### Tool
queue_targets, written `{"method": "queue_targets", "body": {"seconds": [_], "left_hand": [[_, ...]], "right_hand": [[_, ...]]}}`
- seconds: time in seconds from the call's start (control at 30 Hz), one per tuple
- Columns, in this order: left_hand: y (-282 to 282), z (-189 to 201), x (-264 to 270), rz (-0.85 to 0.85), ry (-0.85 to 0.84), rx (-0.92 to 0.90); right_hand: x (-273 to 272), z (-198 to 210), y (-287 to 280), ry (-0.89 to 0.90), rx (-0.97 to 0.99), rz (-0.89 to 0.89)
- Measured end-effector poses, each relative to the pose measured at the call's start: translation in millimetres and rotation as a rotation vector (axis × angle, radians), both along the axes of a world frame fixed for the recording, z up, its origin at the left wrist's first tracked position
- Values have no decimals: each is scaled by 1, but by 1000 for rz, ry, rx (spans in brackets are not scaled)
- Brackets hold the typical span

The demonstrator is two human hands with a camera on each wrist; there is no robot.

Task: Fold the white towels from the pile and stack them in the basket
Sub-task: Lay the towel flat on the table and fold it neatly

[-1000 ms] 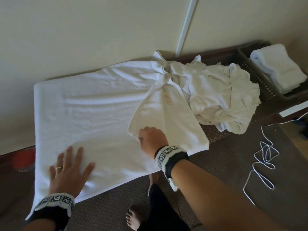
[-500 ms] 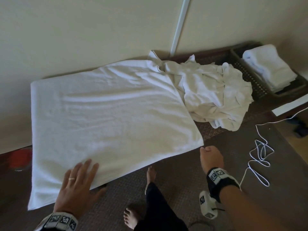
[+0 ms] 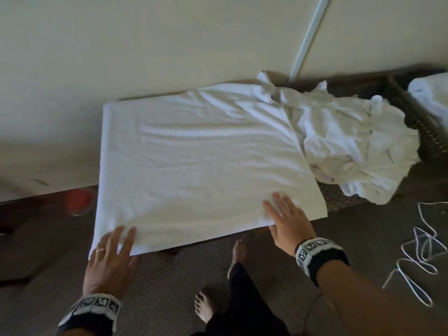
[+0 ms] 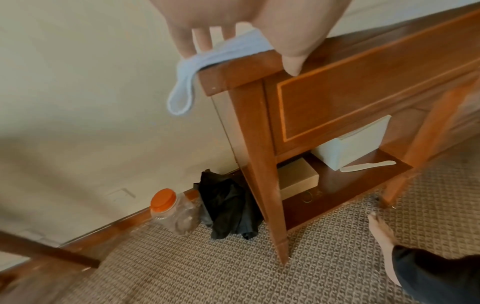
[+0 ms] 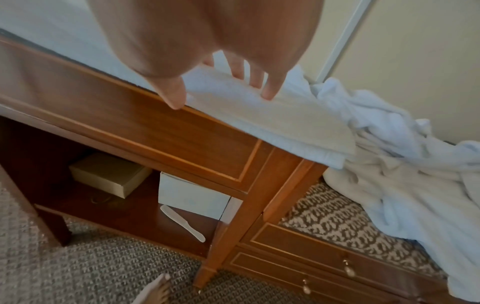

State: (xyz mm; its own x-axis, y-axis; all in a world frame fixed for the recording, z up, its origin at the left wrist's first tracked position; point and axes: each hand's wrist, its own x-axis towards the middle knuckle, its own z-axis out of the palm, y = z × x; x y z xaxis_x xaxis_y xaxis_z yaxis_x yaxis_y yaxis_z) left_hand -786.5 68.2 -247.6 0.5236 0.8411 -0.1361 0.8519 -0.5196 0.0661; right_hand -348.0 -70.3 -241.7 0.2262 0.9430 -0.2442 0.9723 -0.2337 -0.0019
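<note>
Head view: both hands flat on the near edge of a half-folded white towel on the counter.

The towel (image 3: 198, 161) lies doubled on the wooden counter (image 4: 337, 86), its far edge near the wall, probably so the whole panel can be smoothed before the next fold. The left hand (image 3: 110, 260) presses with spread, straight fingers on the near left corner, which overhangs the counter end in a loop, while the right hand (image 3: 288, 221) lies flat with straight fingers near the right corner; neither pinches cloth, which suggests flattening, or getting set to lift the near edge. The pile of unfolded towels (image 3: 351, 141) sits just beside the towel's right edge, within reach. Farther right stands the basket (image 3: 417, 122) holding folded towels (image 3: 434, 98), close enough for stacking.
</note>
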Motion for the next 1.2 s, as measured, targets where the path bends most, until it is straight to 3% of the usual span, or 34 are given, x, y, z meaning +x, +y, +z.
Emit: {"method": "queue_targets", "body": {"seconds": [0.27, 0.53, 0.73, 0.8, 0.9, 1.0, 1.2], "left_hand": [[-10, 7, -7, -8, -51, 127], [0, 20, 22, -55, 141, 74], [7, 41, 38, 40, 165, -75], [8, 57, 42, 107, 176, -136], [12, 70, 39, 95, 329, -151], [19, 70, 38, 123, 372, -297], [62, 82, 40, 227, 418, -305]], "right_hand": [[1, 1, 2, -159, -58, 143], [7, 16, 12, -210, -54, 244], [20, 45, 29, -274, -143, 9], [18, 57, 33, -285, -220, 10], [23, 65, 34, -274, -357, 6], [24, 68, 30, -241, -449, -25], [57, 79, 57, -233, -344, -115]]}}
